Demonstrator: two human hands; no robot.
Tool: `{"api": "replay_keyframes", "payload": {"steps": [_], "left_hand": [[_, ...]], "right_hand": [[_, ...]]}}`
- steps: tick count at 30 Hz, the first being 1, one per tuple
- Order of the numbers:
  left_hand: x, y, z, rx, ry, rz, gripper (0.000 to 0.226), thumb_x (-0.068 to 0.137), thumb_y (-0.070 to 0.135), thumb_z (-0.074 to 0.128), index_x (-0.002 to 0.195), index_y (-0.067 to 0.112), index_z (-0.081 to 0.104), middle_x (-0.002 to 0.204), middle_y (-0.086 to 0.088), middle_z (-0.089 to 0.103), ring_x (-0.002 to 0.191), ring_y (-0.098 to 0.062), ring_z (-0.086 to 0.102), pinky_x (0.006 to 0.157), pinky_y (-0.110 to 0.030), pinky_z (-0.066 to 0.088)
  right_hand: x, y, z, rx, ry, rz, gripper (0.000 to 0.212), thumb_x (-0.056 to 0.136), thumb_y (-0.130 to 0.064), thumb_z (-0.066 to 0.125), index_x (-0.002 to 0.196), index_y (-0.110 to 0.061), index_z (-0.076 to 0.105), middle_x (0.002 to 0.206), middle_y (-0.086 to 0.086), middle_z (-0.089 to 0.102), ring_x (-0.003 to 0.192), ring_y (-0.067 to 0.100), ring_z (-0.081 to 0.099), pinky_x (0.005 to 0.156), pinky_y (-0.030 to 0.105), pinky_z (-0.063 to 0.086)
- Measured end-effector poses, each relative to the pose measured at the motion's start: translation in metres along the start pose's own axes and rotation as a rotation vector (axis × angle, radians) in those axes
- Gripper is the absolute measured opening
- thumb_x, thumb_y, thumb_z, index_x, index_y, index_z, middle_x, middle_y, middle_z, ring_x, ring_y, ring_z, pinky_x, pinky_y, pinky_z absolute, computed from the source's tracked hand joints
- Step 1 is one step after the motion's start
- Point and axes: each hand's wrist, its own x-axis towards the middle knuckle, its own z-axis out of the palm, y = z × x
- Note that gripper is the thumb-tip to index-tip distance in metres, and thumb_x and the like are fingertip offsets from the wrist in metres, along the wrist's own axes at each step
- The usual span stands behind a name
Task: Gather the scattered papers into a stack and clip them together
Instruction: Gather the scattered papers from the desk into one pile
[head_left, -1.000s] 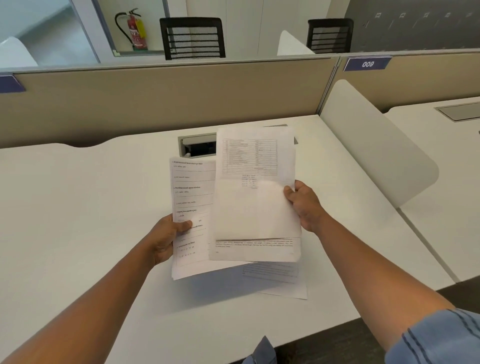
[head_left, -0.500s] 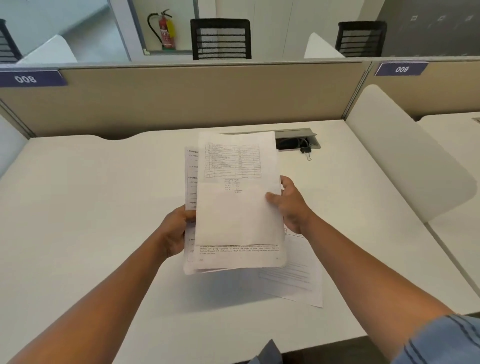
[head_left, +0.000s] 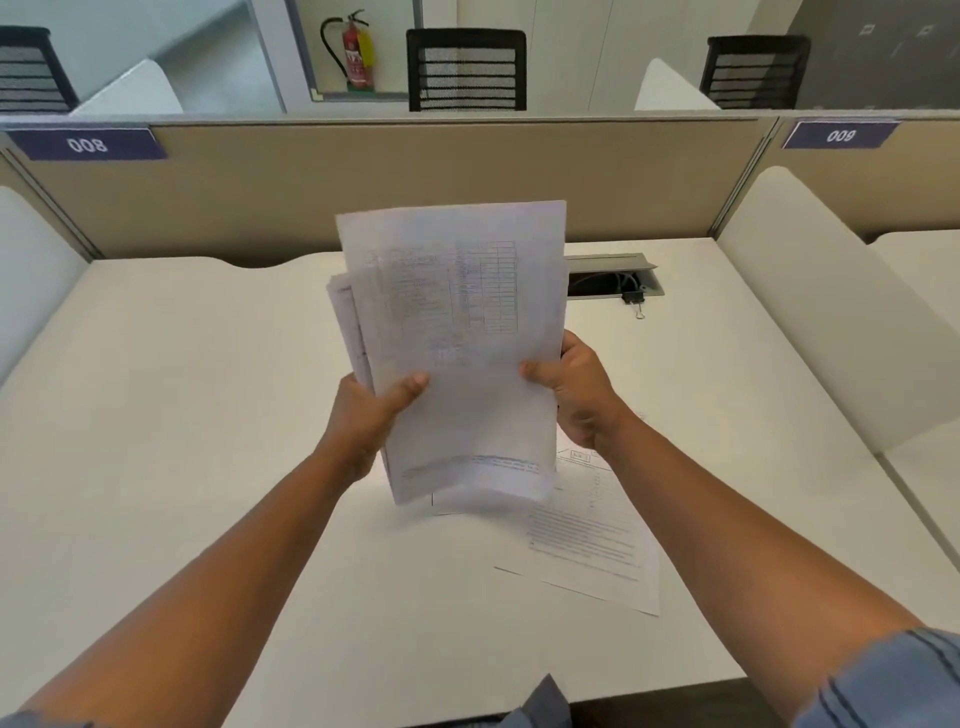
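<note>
1. Papers stand nearly upright above the white desk, held between both hands as an uneven stack, with back sheets jutting out at the left edge.
2. Left hand pinches the stack's left edge, thumb pressed on the front sheet, the other fingers hidden behind.
3. Right hand pinches the right edge the same way.
4. One loose sheet lies flat on the desk below, partly covered by the stack.
5. A black binder clip sits by the cable tray.
6. Motion blur makes the print unreadable.
</note>
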Motion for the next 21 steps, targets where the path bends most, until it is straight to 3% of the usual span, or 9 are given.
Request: {"api": "replay_keyframes", "payload": {"steps": [2, 5, 9, 13, 16, 21], "left_hand": [[0.003, 0.003, -0.003, 0.017, 0.042, 0.052, 0.029, 0.082, 0.01, 0.083, 0.107, 0.022, 0.073, 0.101, 0.007, 0.08, 0.095, -0.016, 0.076, 0.079, -0.033, 0.063], [0.005, -0.002, -0.01, 0.012, 0.075, 0.06, 0.038, 0.071, 0.017, 0.089, 0.106, 0.022, 0.074, 0.103, 0.003, 0.079, 0.095, -0.019, 0.076, 0.078, -0.037, 0.063], [-0.002, -0.013, -0.013, 0.002, 0.074, 0.019, 0.039, 0.07, 0.019, 0.092, 0.105, 0.018, 0.075, 0.103, 0.0, 0.079, 0.098, -0.021, 0.075, 0.083, -0.04, 0.062], [-0.008, -0.011, -0.009, -0.006, 0.056, 0.049, 0.032, 0.076, 0.014, 0.088, 0.103, 0.024, 0.074, 0.099, 0.009, 0.079, 0.091, -0.009, 0.075, 0.085, -0.037, 0.061], [-0.01, -0.007, -0.006, -0.032, 0.074, 0.099, 0.039, 0.07, 0.03, 0.091, 0.105, 0.024, 0.075, 0.104, 0.004, 0.079, 0.097, -0.015, 0.075, 0.081, -0.032, 0.062], [-0.007, -0.004, -0.003, -0.023, 0.089, 0.106, 0.036, 0.07, 0.026, 0.092, 0.102, 0.026, 0.075, 0.1, 0.008, 0.079, 0.092, -0.013, 0.075, 0.077, -0.032, 0.062]], "right_hand": [[0.0, -0.004, 0.004, -0.052, -0.034, -0.031, 0.04, 0.086, 0.013, 0.066, 0.113, -0.017, 0.067, 0.116, 0.011, 0.073, 0.108, 0.034, 0.07, 0.091, 0.05, 0.06], [0.0, 0.001, 0.006, -0.109, -0.047, -0.037, 0.042, 0.087, 0.012, 0.067, 0.113, -0.02, 0.067, 0.116, 0.009, 0.072, 0.109, 0.031, 0.068, 0.092, 0.048, 0.06], [-0.003, 0.018, 0.004, -0.154, -0.055, 0.008, 0.043, 0.085, 0.013, 0.068, 0.12, -0.012, 0.067, 0.116, 0.01, 0.073, 0.108, 0.028, 0.069, 0.089, 0.041, 0.061], [-0.008, 0.026, 0.005, -0.206, -0.067, 0.038, 0.042, 0.083, 0.012, 0.071, 0.119, -0.008, 0.068, 0.115, 0.013, 0.071, 0.106, 0.027, 0.067, 0.082, 0.032, 0.061], [-0.006, 0.028, 0.007, -0.222, -0.065, 0.033, 0.043, 0.083, 0.011, 0.073, 0.12, -0.009, 0.068, 0.118, 0.016, 0.07, 0.11, 0.03, 0.066, 0.087, 0.037, 0.061], [-0.004, 0.026, 0.006, -0.239, -0.083, 0.02, 0.044, 0.083, 0.008, 0.074, 0.121, -0.012, 0.069, 0.119, 0.016, 0.069, 0.113, 0.031, 0.065, 0.094, 0.044, 0.06]]}}
